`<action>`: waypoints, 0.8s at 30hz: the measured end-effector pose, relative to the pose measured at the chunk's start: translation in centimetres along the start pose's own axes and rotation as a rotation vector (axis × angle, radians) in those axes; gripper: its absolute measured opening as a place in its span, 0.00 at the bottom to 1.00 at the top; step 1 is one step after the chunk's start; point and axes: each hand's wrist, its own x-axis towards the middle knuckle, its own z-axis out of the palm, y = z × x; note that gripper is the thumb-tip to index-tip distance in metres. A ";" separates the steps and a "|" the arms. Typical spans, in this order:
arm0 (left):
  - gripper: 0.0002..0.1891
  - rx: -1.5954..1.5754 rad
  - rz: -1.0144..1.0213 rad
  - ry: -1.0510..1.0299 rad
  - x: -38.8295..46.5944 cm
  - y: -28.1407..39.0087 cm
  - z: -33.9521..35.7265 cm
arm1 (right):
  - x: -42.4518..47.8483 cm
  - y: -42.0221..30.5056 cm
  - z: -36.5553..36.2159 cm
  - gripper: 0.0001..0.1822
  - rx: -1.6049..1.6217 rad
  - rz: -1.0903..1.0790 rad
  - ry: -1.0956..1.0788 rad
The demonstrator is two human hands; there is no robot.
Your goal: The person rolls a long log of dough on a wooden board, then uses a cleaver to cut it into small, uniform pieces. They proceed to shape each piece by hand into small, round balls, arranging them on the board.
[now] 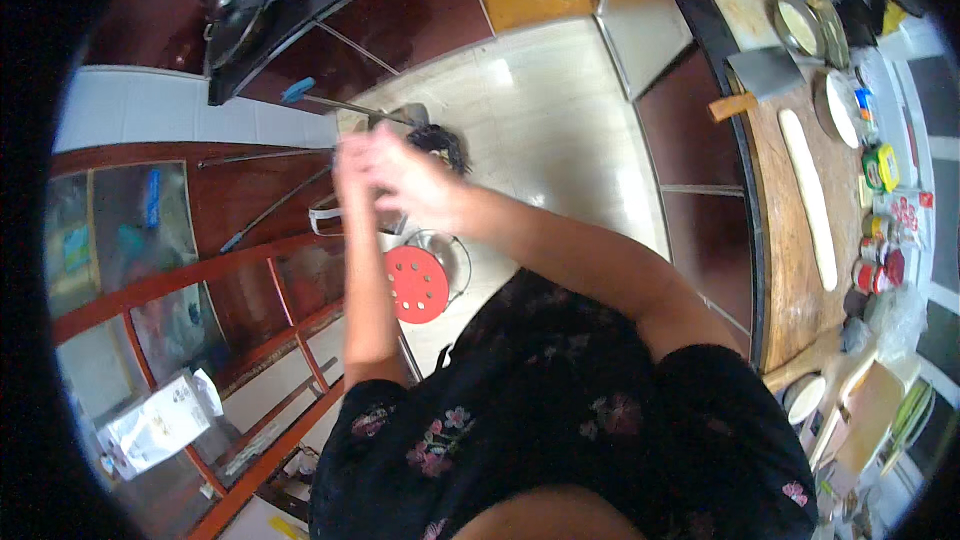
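My left hand [354, 157] and my right hand [420, 174] are raised together in front of me, both blurred by motion. Their palms seem to meet or nearly meet, and nothing shows between them. The right thumb stands apart from its fingers. On the counter to my right lies a long roll of white dough [808, 198] on a wooden board [784, 240]. A cleaver [766, 73] with a wooden handle rests near the board's far end, away from both hands.
Below my hands are a red stool [418, 285] with holes and a mop [439, 146]. A wooden ladder-like frame [202, 292] stands left. A cabinet door [637, 22] hangs open ahead. Bowls [836, 108] and jars [870, 275] line the right counter.
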 end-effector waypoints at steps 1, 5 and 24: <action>0.32 -0.132 -0.114 0.111 1.0 -0.8 -2.4 | -0.5 0.5 1.2 0.23 -0.186 -0.155 -0.178; 0.28 -0.639 -0.489 0.027 -0.7 -5.0 -4.9 | -1.2 1.6 3.6 0.17 -1.226 -1.287 -0.015; 0.19 0.008 0.133 -1.581 -25.9 2.5 49.1 | -63.9 -19.7 -34.5 0.18 -1.218 -0.728 2.428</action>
